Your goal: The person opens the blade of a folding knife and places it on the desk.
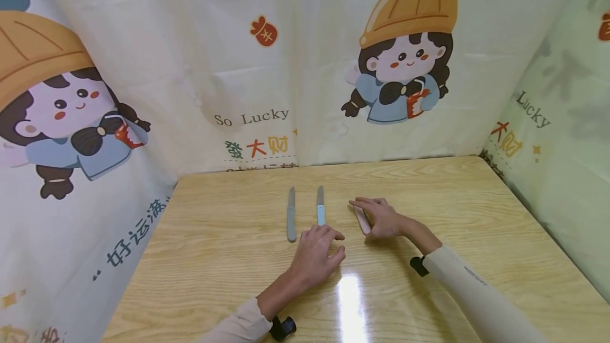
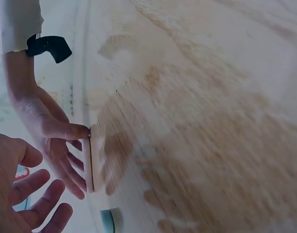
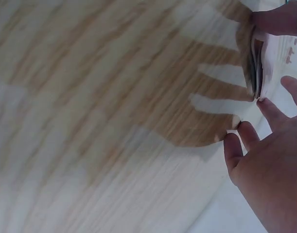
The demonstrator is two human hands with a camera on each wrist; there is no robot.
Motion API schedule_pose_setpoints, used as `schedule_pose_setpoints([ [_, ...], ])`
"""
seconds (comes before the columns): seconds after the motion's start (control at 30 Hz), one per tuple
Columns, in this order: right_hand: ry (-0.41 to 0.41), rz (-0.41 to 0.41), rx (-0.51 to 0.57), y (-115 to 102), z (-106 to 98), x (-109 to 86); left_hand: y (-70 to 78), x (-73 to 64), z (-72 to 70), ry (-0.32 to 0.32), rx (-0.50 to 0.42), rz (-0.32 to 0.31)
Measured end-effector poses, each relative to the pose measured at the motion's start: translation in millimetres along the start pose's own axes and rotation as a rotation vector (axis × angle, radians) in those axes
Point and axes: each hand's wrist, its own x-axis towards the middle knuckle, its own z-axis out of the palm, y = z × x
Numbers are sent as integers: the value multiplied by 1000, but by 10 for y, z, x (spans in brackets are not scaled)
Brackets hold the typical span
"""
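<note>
My right hand point(image 1: 383, 221) holds a pale pink folding knife point(image 1: 362, 220) on the table, thumb at its near end and a fingertip at its far end. In the right wrist view, grey metal shows in the slot of the pink handle point(image 3: 268, 63), so the blade looks folded in. My left hand point(image 1: 314, 258) hovers by the near end of a light blue-handled knife point(image 1: 321, 213), fingers loosely bent, holding nothing. Left of that lies a grey-handled knife point(image 1: 291, 221). Both of these have their blades out, pointing away from me.
All of it is on a light wood-grain table point(image 1: 214, 237). Behind and at the sides hangs a printed cloth point(image 1: 324, 120) with cartoon figures. A bright glare spot point(image 1: 351, 306) shines on the table's near part. Dark straps with small devices sit on both wrists.
</note>
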Motion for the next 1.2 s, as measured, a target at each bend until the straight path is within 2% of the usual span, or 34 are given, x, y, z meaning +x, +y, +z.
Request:
schedule_pose_setpoints([
  [0.17,-4,37,15,-44,-15,-20,-19,-10,11,-9,-2,-7],
  [0.27,32,1,44,-86,-7,-72,-16,-17,4,-22,-39,-27],
  [0.33,57,-26,68,-142,-3,-126,-6,-20,-5,-36,-102,-54],
  [0.4,72,-50,95,-230,-5,-184,6,-20,-16,-68,-262,-119],
  [0.47,76,-75,130,-343,-8,-248,18,-11,-31,-100,-493,-216],
  [0.57,78,-113,173,-519,-12,-340,34,26,-55,-106,-836,-357],
  [0.6,80,-130,183,-569,-10,-365,39,41,-62,-102,-912,-385],
  [0.67,81,-157,183,-655,-1,-410,49,64,-74,-92,-1005,-403],
  [0.83,81,-204,171,-798,41,-477,93,75,-81,-112,-1111,-392],
  [1.0,128,-224,167,-858,100,-536,126,44,-79,-128,-1163,-381],
  [1.1,141,-186,233,-852,132,-583,128,30,-76,-128,-1174,-385],
  [1.2,158,-125,354,-819,154,-639,128,24,-81,-123,-1179,-394],
])
